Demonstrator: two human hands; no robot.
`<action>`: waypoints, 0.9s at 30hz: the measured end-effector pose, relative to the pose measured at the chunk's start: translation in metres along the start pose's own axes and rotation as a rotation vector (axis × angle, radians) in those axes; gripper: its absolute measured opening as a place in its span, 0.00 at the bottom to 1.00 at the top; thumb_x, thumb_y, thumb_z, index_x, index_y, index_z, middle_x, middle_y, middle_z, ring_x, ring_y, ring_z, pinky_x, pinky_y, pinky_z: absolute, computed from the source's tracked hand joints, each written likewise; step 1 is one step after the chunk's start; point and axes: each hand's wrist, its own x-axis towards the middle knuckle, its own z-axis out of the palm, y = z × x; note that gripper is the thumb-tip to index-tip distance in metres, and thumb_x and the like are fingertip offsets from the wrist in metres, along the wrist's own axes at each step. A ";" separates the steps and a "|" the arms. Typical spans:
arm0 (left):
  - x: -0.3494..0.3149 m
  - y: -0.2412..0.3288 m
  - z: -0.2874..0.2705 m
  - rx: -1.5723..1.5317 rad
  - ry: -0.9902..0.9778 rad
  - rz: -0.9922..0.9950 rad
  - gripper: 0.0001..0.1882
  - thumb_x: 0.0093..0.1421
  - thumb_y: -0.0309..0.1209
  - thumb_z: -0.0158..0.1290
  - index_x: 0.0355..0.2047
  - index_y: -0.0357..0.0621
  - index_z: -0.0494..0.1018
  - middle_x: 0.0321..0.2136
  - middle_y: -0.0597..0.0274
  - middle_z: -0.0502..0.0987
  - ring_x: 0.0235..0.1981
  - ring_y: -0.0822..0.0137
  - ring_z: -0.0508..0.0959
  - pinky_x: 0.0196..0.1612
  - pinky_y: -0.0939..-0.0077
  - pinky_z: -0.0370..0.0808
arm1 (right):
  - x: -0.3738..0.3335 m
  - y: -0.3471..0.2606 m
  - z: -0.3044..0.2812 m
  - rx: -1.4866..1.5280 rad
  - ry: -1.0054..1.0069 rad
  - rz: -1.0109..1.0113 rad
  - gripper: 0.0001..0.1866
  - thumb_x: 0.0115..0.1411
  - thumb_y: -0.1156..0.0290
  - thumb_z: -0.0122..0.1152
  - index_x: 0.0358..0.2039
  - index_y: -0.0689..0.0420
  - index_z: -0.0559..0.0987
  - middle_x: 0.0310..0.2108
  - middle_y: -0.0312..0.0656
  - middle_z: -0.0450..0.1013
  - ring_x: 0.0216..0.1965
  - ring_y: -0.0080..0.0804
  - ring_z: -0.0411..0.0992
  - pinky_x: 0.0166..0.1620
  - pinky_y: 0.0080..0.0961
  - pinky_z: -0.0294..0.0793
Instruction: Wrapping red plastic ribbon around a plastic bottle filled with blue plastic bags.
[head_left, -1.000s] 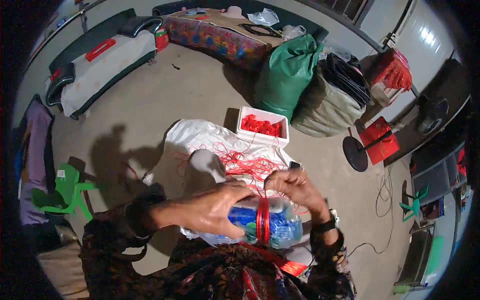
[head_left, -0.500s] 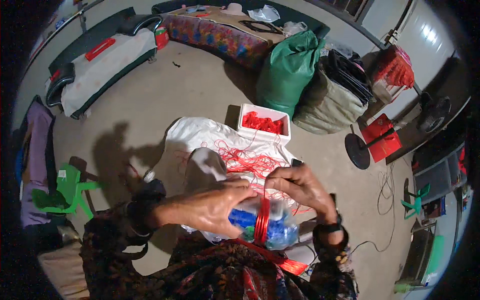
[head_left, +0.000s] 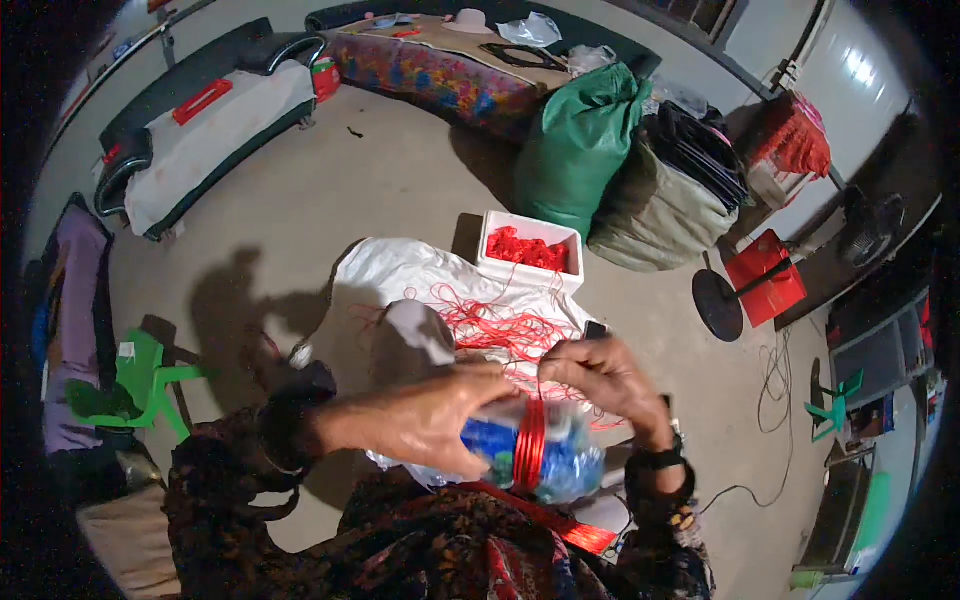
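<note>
My left hand point(head_left: 415, 420) grips one end of a clear plastic bottle point(head_left: 575, 462) with blue showing through it, held level over my lap. Red cord point(head_left: 530, 445) circles the bottle's middle in several close turns. Above the bottle, the fingertips of my right hand point(head_left: 610, 378) pinch a strand running up from these turns. Loose red cord point(head_left: 500, 325) lies tangled on a white sheet point(head_left: 385, 265) in front of me. Across my lap is a bright red bundle of strands point(head_left: 588, 536), partly hidden by the bottle.
Beyond the sheet stands a white box point(head_left: 575, 268) with red material inside. Behind it are a green sack point(head_left: 570, 150) and a pale sack point(head_left: 655, 215). A fan point(head_left: 720, 305) stands at right, near a cable on the floor. A green chair point(head_left: 140, 375) is at left.
My right hand has shifted slightly right, still pinching the strand. The bottle has moved a little the same way, with my left hand still around it.
</note>
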 end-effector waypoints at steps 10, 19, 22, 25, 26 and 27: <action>-0.006 -0.042 -0.010 0.256 -0.155 -0.461 0.39 0.43 0.41 0.64 0.54 0.35 0.66 0.47 0.44 0.71 0.52 0.52 0.71 0.55 0.62 0.68 | -0.020 -0.061 0.019 -0.420 -0.083 -0.357 0.08 0.60 0.69 0.62 0.36 0.59 0.82 0.30 0.42 0.79 0.27 0.38 0.76 0.34 0.28 0.75; 0.014 -0.011 -0.048 -0.349 0.066 -0.216 0.41 0.39 0.36 0.68 0.54 0.34 0.66 0.48 0.50 0.69 0.52 0.62 0.70 0.54 0.67 0.68 | -0.019 0.022 0.049 0.121 0.069 -0.007 0.12 0.63 0.65 0.59 0.41 0.60 0.81 0.37 0.38 0.79 0.38 0.26 0.76 0.44 0.31 0.74; 0.004 -0.049 -0.036 -0.089 0.073 -0.289 0.39 0.40 0.36 0.67 0.52 0.33 0.67 0.45 0.51 0.69 0.48 0.62 0.71 0.52 0.67 0.69 | -0.024 -0.016 0.031 -0.304 -0.241 -0.116 0.10 0.60 0.70 0.60 0.42 0.57 0.81 0.38 0.41 0.79 0.40 0.31 0.77 0.46 0.32 0.74; -0.004 -0.056 -0.001 0.055 -0.156 -0.240 0.40 0.41 0.39 0.67 0.53 0.34 0.66 0.46 0.47 0.69 0.49 0.55 0.70 0.54 0.62 0.67 | -0.007 -0.059 0.000 -0.352 -0.194 -0.304 0.07 0.63 0.70 0.57 0.37 0.57 0.81 0.31 0.44 0.78 0.31 0.42 0.77 0.36 0.28 0.75; 0.006 -0.030 0.002 0.049 -0.330 -0.302 0.41 0.42 0.41 0.67 0.55 0.35 0.65 0.48 0.45 0.68 0.50 0.52 0.70 0.56 0.60 0.66 | -0.002 -0.061 -0.012 -0.269 -0.206 -0.238 0.07 0.63 0.71 0.57 0.37 0.57 0.81 0.31 0.43 0.78 0.31 0.41 0.77 0.36 0.27 0.75; 0.006 -0.021 0.001 0.012 -0.255 -0.222 0.42 0.42 0.41 0.68 0.55 0.35 0.65 0.48 0.45 0.68 0.51 0.51 0.70 0.56 0.60 0.66 | 0.007 -0.053 -0.016 -0.219 -0.190 -0.190 0.06 0.62 0.72 0.58 0.36 0.58 0.81 0.31 0.44 0.78 0.31 0.37 0.77 0.37 0.25 0.75</action>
